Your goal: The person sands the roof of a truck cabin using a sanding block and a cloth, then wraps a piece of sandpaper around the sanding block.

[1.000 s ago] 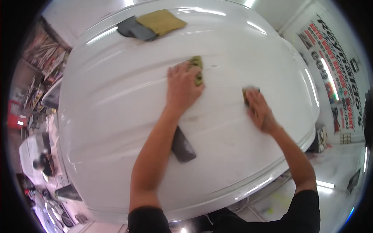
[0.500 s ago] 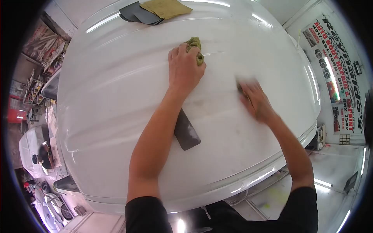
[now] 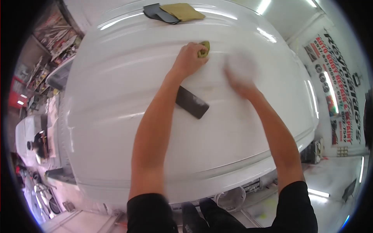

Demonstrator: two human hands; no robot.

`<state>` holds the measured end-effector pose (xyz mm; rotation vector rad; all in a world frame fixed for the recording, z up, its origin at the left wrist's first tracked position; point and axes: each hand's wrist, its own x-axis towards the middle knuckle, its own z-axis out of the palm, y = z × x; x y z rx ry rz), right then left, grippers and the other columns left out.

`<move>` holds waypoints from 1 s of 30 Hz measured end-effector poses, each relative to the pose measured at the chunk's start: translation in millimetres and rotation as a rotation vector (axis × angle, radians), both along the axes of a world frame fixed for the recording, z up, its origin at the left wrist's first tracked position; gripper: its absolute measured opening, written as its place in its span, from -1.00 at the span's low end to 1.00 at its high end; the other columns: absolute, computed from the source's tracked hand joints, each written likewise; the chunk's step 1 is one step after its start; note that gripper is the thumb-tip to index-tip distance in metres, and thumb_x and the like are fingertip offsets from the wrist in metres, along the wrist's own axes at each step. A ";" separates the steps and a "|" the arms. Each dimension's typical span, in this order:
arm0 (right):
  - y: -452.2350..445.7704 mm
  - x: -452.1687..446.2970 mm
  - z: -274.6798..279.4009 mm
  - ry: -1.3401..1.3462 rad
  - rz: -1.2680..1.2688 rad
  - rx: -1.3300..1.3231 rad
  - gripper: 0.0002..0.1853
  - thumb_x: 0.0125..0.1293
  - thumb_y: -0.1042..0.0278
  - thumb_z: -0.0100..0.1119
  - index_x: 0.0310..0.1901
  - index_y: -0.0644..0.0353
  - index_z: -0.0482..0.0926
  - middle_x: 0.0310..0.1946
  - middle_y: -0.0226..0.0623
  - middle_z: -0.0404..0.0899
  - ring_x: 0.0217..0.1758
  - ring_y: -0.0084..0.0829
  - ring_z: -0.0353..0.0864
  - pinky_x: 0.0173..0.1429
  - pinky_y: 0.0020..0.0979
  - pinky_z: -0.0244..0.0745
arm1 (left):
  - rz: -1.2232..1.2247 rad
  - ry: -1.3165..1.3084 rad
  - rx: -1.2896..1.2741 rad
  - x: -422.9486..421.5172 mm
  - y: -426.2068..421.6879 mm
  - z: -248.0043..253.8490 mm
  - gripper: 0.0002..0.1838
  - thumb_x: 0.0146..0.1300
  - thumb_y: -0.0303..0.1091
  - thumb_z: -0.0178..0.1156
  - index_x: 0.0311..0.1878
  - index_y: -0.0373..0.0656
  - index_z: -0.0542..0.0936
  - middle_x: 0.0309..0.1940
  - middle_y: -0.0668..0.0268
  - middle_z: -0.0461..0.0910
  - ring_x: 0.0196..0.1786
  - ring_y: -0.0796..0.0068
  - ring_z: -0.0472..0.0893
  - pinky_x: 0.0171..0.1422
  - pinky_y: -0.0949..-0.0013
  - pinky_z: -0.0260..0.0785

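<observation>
My left hand [image 3: 188, 60] is closed around a crumpled olive-green cloth [image 3: 203, 49] and rests on a white vehicle body panel [image 3: 221, 143]. Over the same panel, my right hand [image 3: 243, 86] is smeared by motion, so its fingers and anything under them cannot be made out. Between my arms lies a dark grey rectangular piece [image 3: 193, 103] with rounded corners and a pale smudge; my left forearm hides one end of it.
Grey sheets [image 3: 157, 14] and a tan sheet [image 3: 182, 12], like sandpaper, lie at the panel's far end. A round translucent bucket [image 3: 230, 199] stands below the near edge. Cluttered shelves [image 3: 58, 42] line the left; a printed banner [image 3: 330, 89] hangs at right.
My right hand has swept up the panel, away from me, and is more blurred. The left hand keeps its grip on the cloth. The whole view has shifted and tilted slightly.
</observation>
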<state>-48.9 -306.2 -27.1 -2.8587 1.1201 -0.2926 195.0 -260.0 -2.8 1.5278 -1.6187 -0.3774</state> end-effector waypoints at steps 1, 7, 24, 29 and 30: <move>0.0 39.1 -8.7 0.046 0.096 -0.125 -0.38 0.67 0.06 -0.17 0.55 0.35 0.26 0.61 0.06 0.20 0.73 0.00 0.01 0.76 -0.06 -0.10 | 0.051 -0.130 -0.058 13.5 16.7 3.0 -0.66 0.17 -0.35 0.38 0.03 -0.18 0.72 0.11 0.03 0.63 0.19 -0.07 0.58 0.36 0.06 0.41; -38.5 22.4 -7.9 -0.005 0.290 -0.076 -0.42 0.66 0.25 -0.29 0.59 0.32 0.18 0.65 0.00 0.12 0.75 -0.12 0.00 0.79 -0.15 -0.19 | 0.497 -0.355 -0.126 122.6 125.8 -4.3 -0.65 0.28 -0.36 0.31 0.12 -0.20 0.66 0.15 0.01 0.61 0.20 -0.08 0.56 0.37 0.01 0.40; -166.5 61.9 -18.6 -0.251 0.070 -0.193 -0.65 0.62 0.25 -0.18 0.15 0.22 0.57 0.23 -0.10 0.59 0.28 -0.09 0.57 0.46 -0.04 0.41 | 0.607 -0.402 -0.004 141.1 124.9 -5.9 -0.63 0.32 -0.28 0.32 0.17 -0.09 0.66 0.28 0.06 0.54 0.32 -0.03 0.47 0.52 -0.02 0.24; -169.6 140.6 -31.8 -0.179 0.057 -0.415 -0.69 0.55 0.32 -0.12 0.04 0.31 0.60 0.14 -0.06 0.62 0.24 -0.08 0.58 0.43 -0.02 0.40 | 0.633 -0.397 0.040 138.3 127.4 4.4 -0.64 0.31 -0.28 0.33 0.16 -0.09 0.65 0.31 0.08 0.51 0.37 0.02 0.46 0.55 -0.03 0.21; -151.6 205.9 -48.7 -0.331 0.184 -0.655 -0.69 0.54 0.32 -0.11 0.03 0.32 0.60 0.14 -0.04 0.62 0.25 -0.08 0.57 0.43 -0.02 0.38 | 0.631 -0.386 0.047 135.5 126.0 4.5 -0.64 0.31 -0.28 0.33 0.16 -0.10 0.66 0.32 0.08 0.51 0.37 0.01 0.46 0.55 -0.04 0.21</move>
